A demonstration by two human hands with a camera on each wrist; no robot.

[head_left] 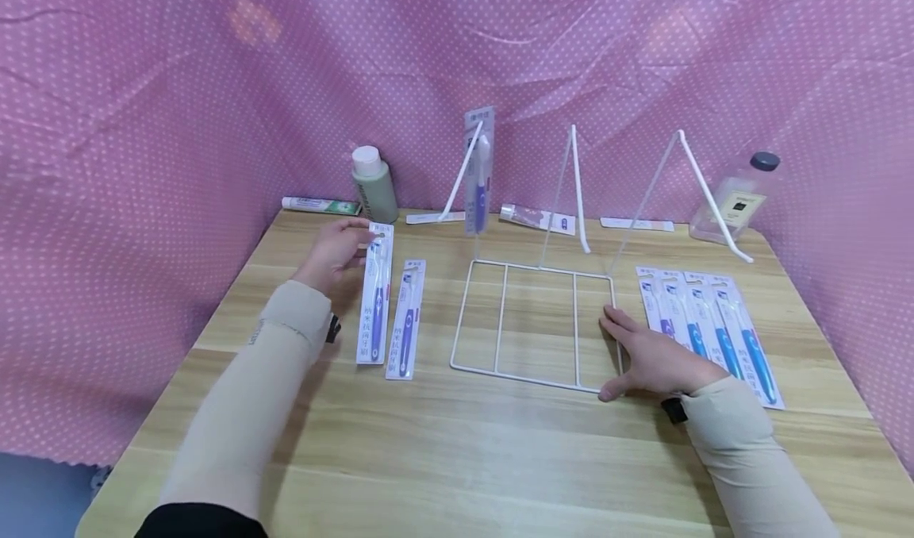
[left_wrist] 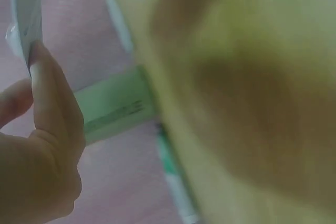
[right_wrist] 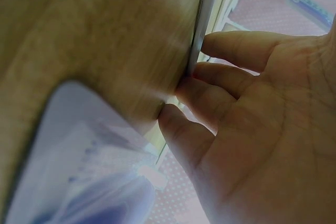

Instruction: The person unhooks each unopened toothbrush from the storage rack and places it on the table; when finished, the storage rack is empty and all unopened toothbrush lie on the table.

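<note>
A white wire rack (head_left: 534, 322) with a flat grid base and three sloping hooks stands mid-table. One packaged toothbrush (head_left: 478, 174) hangs on its left hook. My left hand (head_left: 360, 240) pinches the top end of another packaged toothbrush (head_left: 375, 300) lying on the table left of the rack. In the left wrist view my thumb (left_wrist: 52, 98) presses the card's edge (left_wrist: 26, 19). My right hand (head_left: 628, 351) rests flat on the base's right edge, fingers straight. In the right wrist view its fingertips (right_wrist: 220, 98) touch the wire (right_wrist: 202, 30).
A second packaged toothbrush (head_left: 407, 317) lies beside the held one. Several more (head_left: 707, 324) lie in a row right of the rack. At the back stand a green bottle (head_left: 374, 185), toothpaste tubes (head_left: 320, 205) and a clear bottle (head_left: 735, 201). Pink dotted cloth (head_left: 143, 125) surrounds the table.
</note>
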